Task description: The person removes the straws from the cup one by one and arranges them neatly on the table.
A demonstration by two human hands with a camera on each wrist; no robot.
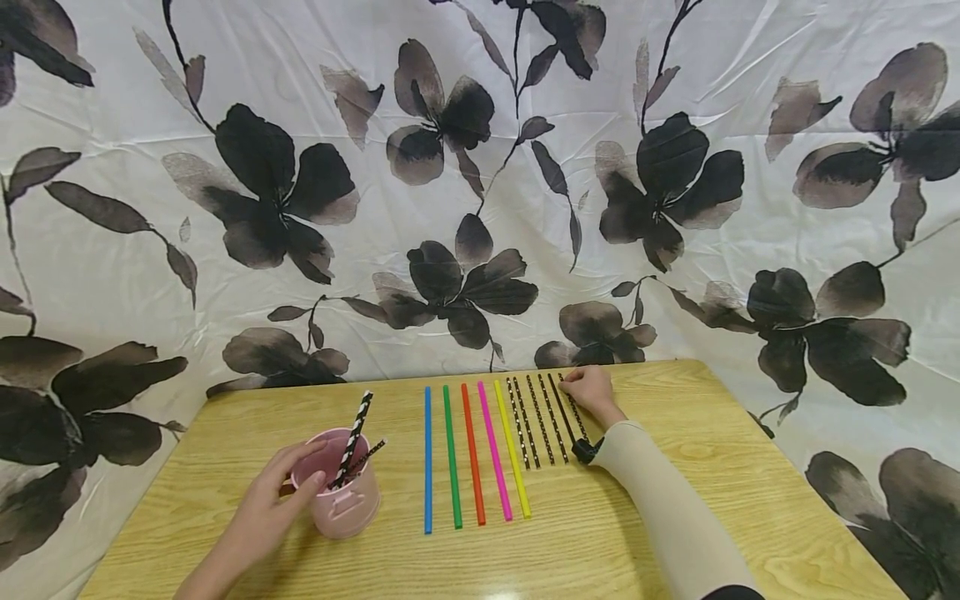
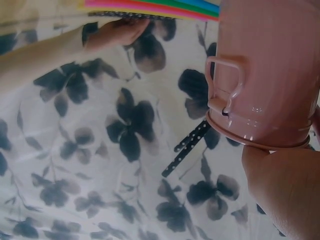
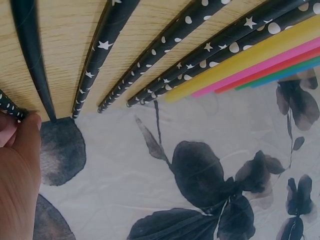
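Observation:
My left hand [image 1: 262,500] grips the rim of a small pink bucket [image 1: 345,510] at the table's left; the thumb lies over the near rim. Black straws with white patterns [image 1: 356,435] lean out of the bucket, and their dotted ends [image 2: 185,149] show past its rim in the left wrist view. At the far right of a row of straws, my right hand [image 1: 592,392] pinches the far end of a black dotted straw [image 3: 9,106] lying on the table. Beside it lies a plain black straw [image 3: 32,60], then several star- and dot-patterned black straws [image 1: 534,421].
Left of the black straws lie yellow [image 1: 513,450], pink [image 1: 495,450], red [image 1: 473,454], green [image 1: 452,458] and blue straws [image 1: 428,460], spaced side by side. The wooden table [image 1: 225,442] meets a white flower-print cloth [image 1: 540,317] at its back edge.

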